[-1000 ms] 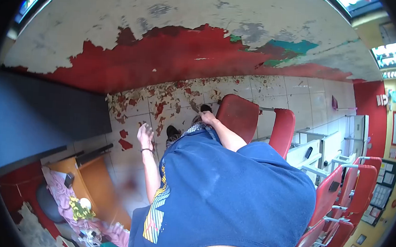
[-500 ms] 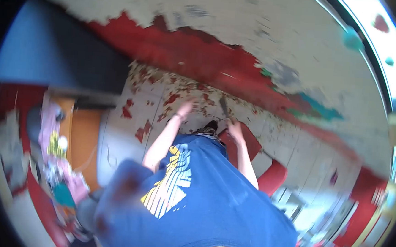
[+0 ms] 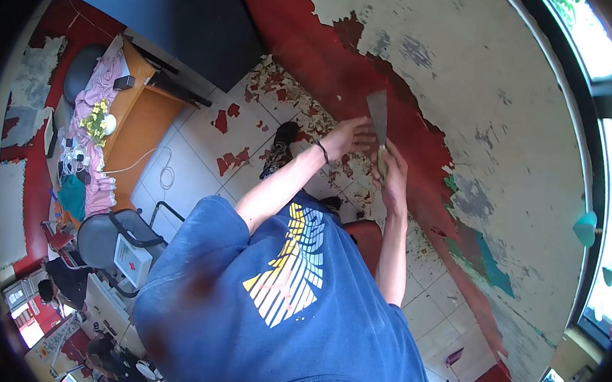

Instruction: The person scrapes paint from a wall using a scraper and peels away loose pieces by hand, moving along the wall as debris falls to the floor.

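Observation:
A scraper (image 3: 377, 113) with a broad metal blade and a pale handle points up toward the wall. Wrapped round its handle is my right hand (image 3: 394, 177). My left hand (image 3: 349, 139), with a dark band at the wrist, is beside the lower blade, fingers stretched out and slightly apart, holding nothing. Beyond both hands, the wall has a ragged band of red paint (image 3: 316, 46) below a stripped pale surface (image 3: 464, 67). In this view the blade overlaps the red band.
Paint flakes (image 3: 233, 161) litter the tiled floor (image 3: 207, 131) along the wall. A large dark panel (image 3: 190, 20) stands at upper left. Left of me are an orange desk (image 3: 139, 119) and a black chair (image 3: 107, 237). A red seat (image 3: 365, 241) is close by my legs. People (image 3: 65, 284) are in the background.
The view has turned, and the wall's band now slopes more steeply. My right hand has raised the scraper toward the wall. My left hand has come over beside the blade.

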`<state>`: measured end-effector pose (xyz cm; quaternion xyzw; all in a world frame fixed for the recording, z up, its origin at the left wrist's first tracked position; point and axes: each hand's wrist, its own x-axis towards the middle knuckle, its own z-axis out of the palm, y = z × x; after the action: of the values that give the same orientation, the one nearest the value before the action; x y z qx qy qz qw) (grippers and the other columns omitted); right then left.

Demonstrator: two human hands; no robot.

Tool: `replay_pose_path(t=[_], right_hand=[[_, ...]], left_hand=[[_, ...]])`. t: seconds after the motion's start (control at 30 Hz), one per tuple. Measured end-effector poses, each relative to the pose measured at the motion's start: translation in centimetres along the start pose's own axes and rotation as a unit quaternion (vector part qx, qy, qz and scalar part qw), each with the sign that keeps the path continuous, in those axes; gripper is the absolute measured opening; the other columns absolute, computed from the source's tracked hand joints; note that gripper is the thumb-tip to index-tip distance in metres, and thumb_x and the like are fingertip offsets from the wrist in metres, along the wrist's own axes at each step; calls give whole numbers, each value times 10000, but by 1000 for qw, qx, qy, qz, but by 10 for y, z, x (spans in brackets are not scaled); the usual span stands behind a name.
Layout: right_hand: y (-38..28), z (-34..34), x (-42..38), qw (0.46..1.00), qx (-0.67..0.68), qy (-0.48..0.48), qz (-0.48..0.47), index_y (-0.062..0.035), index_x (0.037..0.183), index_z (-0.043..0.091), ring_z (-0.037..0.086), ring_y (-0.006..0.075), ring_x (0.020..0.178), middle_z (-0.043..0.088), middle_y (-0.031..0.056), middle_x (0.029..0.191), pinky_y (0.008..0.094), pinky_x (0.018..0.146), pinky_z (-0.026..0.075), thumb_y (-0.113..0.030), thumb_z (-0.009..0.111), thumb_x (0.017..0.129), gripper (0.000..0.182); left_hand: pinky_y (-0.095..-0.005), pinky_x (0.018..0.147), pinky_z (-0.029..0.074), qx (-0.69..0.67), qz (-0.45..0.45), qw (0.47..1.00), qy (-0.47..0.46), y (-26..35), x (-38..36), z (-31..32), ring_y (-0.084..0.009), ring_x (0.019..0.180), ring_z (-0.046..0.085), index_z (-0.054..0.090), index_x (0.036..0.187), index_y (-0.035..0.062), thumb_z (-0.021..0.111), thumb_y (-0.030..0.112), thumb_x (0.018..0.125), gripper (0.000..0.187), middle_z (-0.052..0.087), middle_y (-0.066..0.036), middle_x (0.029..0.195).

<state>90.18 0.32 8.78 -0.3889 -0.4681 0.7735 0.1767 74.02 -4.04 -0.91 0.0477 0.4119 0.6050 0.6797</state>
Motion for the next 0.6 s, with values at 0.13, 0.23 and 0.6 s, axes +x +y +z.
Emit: replay_pose_path(t=[0.13, 0.23, 0.6], right_hand=[[-23, 60, 67, 998, -46, -1, -33, -55, 1339, 470, 380, 36, 472, 522, -5, 768, 178, 381, 270, -157, 463, 942, 409], [-36, 111, 124, 992, -92, 9, -91, -29, 1311, 503, 402, 24, 523, 488, -38, 726, 188, 402, 288, -149, 475, 948, 384], [-18, 200, 244, 915, -338, 88, -202, 29, 1308, 477, 603, 160, 904, 586, 167, 1241, 279, 798, 479, -156, 456, 969, 387]], left_hand=[[-400, 921, 436, -242, 43, 969, -28, 79, 19, -22, -216, 1147, 482, 457, 1289, 94, 423, 458, 966, 488, 542, -54, 1154], [-403, 893, 451, -265, 99, 953, -104, 142, 47, -51, -220, 1067, 524, 482, 1246, 90, 460, 487, 945, 498, 559, -54, 1106], [-358, 762, 480, -312, 46, 947, -54, 235, 105, -129, -185, 771, 541, 575, 944, 88, 515, 433, 938, 350, 551, -45, 833]])
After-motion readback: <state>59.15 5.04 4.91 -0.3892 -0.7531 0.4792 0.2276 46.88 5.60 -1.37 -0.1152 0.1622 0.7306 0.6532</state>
